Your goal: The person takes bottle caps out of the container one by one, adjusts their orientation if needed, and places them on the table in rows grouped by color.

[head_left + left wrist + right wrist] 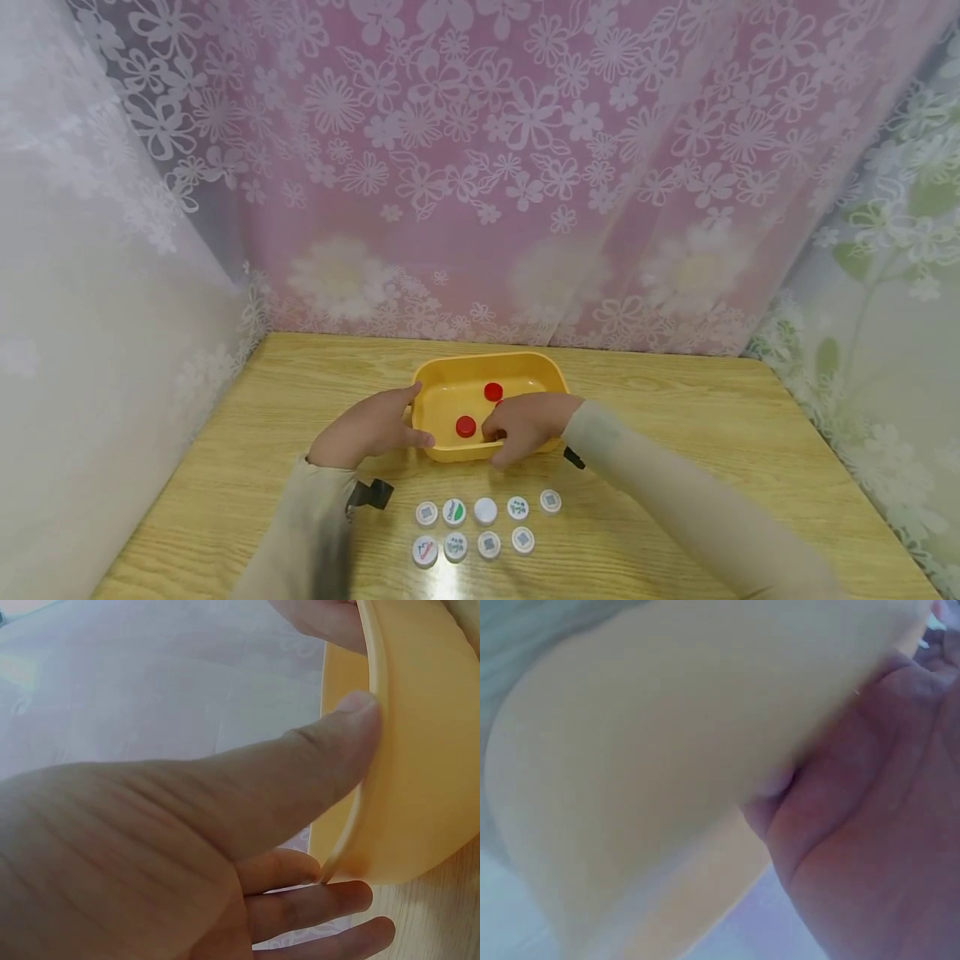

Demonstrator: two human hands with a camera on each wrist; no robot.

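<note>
Against left hand [367, 427], yellow basin [480, 364], caps [466, 427] inside

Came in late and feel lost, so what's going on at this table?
A person's left hand touches the left end of a yellow tub, while their right hand is at its front edge, fingers inside. Whether it holds anything is hidden. Red caps lie in the tub, and nine white caps sit in two rows on the table in front.
</note>
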